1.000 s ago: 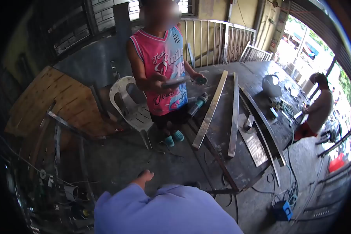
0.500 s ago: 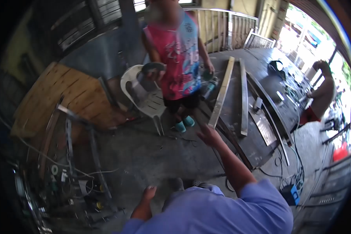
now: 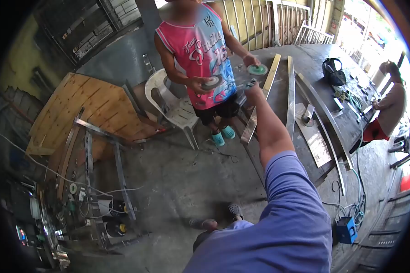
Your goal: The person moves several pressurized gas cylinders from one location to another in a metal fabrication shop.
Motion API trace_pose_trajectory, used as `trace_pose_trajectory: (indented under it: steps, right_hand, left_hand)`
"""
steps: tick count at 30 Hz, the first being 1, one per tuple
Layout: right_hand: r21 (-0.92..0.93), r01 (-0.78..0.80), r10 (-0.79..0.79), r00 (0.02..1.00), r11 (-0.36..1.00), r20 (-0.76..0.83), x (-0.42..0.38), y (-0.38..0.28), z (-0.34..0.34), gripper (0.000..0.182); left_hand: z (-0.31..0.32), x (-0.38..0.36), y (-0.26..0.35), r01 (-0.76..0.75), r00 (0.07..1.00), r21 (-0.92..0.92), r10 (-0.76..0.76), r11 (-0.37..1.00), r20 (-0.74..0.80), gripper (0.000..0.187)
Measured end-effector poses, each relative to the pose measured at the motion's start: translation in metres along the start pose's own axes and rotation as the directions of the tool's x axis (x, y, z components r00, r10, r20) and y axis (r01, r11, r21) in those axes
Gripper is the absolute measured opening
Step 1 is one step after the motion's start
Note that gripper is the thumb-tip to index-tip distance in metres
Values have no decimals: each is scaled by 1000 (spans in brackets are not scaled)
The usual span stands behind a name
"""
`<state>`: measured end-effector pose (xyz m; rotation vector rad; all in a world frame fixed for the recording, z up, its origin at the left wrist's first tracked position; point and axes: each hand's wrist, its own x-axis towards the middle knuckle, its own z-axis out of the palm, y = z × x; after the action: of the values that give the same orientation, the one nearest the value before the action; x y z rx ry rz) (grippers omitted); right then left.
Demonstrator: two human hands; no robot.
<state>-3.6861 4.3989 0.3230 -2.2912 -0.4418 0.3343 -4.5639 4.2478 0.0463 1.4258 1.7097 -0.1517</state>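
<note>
Grinder (image 3: 251, 83), flat round discs (image 3: 212, 82), metal bars (image 3: 290, 95)

Right hand (image 3: 252, 91) now stretched over the left edge of the table (image 3: 315, 64) to a mostly hidden teal tool (image 3: 251, 83), co-worker's left hand (image 3: 250, 60) out sideways with a green disc (image 3: 258, 69), grey disc (image 3: 212, 82) back before the shirt (image 3: 204, 50)

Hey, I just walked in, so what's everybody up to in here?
The camera wearer's right hand is stretched out toward a person in a pink and blue jersey, with a small teal thing at the fingers; whether it is held is hard to tell. That person holds a dark disc in one hand and a green disc in the other. Long metal bars lie on the table, and another person is farther off to the right.
</note>
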Motion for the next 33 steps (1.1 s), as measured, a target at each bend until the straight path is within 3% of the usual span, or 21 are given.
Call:
trace_pose_trajectory:
  steps: [1, 3, 4, 7, 9, 11, 12, 13, 14, 16, 18, 20, 23, 24, 26, 27, 28, 29, 30, 32, 33]
  right_hand:
    - [308, -49, 35, 998, 950, 49, -10, -1, -5, 76]
    - [789, -159, 36, 984, 593, 172, -27, -21, -20, 76]
    - [869, -170, -31, 978, 465, 207, -28, -23, -17, 76]
    - [831, -283, -63, 933, 479, 354, -48, -48, -6, 77]
    - [689, -206, -117, 913, 695, 391, -46, -60, 20, 85]
    - [553, -143, -151, 879, 821, 451, -46, -61, 53, 88]
    - [311, 253, -363, 853, 916, 374, -24, -43, 78, 89]
    - [17, 549, -529, 796, 835, 293, -21, -39, 95, 89]
    - [-328, 699, -676, 709, 636, 201, -20, -33, 112, 91]
    - [-307, 732, -729, 668, 608, 149, -22, -40, 127, 88]
    - [-18, 654, -636, 741, 756, 216, -3, -38, 151, 87]
    - [397, 334, -479, 802, 855, 358, 9, -42, 183, 87]
    - [362, 40, -259, 771, 931, 582, -115, -60, 142, 71]
    - [369, -38, -221, 742, 928, 633, -142, -63, 140, 66]
    - [198, 138, -239, 675, 970, 698, -152, -18, 209, 53]
    - [-74, 519, -295, 591, 852, 750, -155, 21, 259, 46]
    - [-274, 827, -249, 435, 492, 865, -177, 67, 296, 40]
    - [-292, 884, -64, 337, 365, 939, -218, 113, 321, 34]
    - [-458, 467, 368, 274, 757, 888, -283, 155, 333, 35]
    - [-309, 688, 414, 14, 656, 910, -398, 207, 311, 41]
    - [-98, 888, 506, -163, 449, 847, -468, 174, 280, 34]
  left_hand:
    - [7, -7, -1, -2, 1000, -19, 2, 1000, 0, 24]
    - [16, -17, -5, -5, 1000, -65, 3, 998, -19, 22]
    - [21, -24, -11, -1, 1000, -85, -2, 996, -31, 21]
    - [26, -45, -39, -18, 996, -84, 11, 996, -85, 18]
    - [20, -60, -70, -334, 921, 239, 369, 912, -121, 17]
    - [11, -60, -98, -505, 701, 582, 697, 637, -154, 15]
    - [14, -51, -104, -413, 789, 468, 564, 781, -246, 16]
    - [7, -53, -104, -424, 677, 663, 702, 617, -221, 20]
    - [16, -58, -100, -271, 785, 364, 424, 891, -453, 21]
    - [13, -88, -74, -259, 776, 259, 360, 931, -518, 28]
    - [24, -144, -37, -11, 873, -62, -20, 998, -487, 37]
    - [22, -174, -33, 85, 857, -234, -191, 968, -479, 43]
    - [75, -200, -94, 241, 911, -85, -256, 967, -323, 44]
    - [89, -214, -102, 356, 897, -171, -387, 919, -213, 45]
    - [104, -241, -105, 555, 816, -323, -578, 766, 31, 48]
    - [119, -238, -117, 585, 784, -395, -619, 709, 50, 50]
    - [136, -230, -136, 608, 751, -466, -656, 643, 75, 52]
    - [153, -226, -147, 629, 715, -529, -691, 570, 106, 53]
    - [139, -229, -136, 628, 743, -466, -658, 624, 120, 56]
    - [172, -182, -178, 461, 829, -537, -559, 706, -24, 54]
    - [165, -174, -175, 338, 863, -475, -469, 812, -188, 44]
